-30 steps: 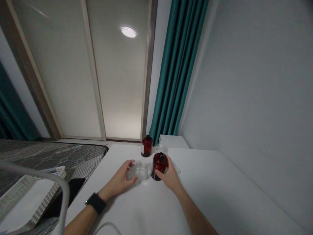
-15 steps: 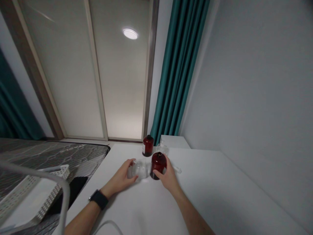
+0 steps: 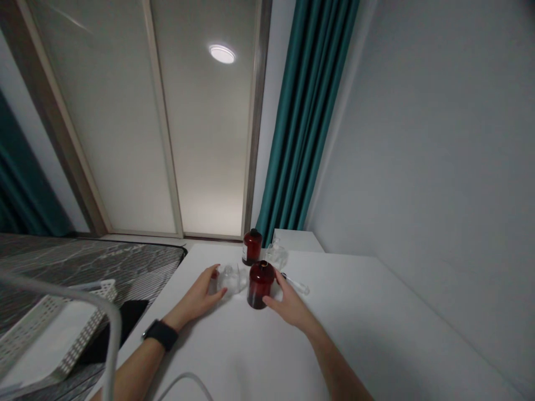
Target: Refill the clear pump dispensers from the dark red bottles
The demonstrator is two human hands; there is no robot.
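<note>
Left hand (image 3: 195, 295) is sitting open just beside a clear glass bottle (image 3: 229, 279), gripping nothing; right hand (image 3: 290, 306) is spread open near an upright amber glass bottle (image 3: 259, 284), also not gripping; both bottles are standing on the white table (image 3: 355, 334), with a second amber bottle (image 3: 252, 248) standing farther off.

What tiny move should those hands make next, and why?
Probably the right hand should close its grip around the dark red glass bottle, because its open fingers sit right beside it, while the left hand only rests near the clear glass bottle.
</note>
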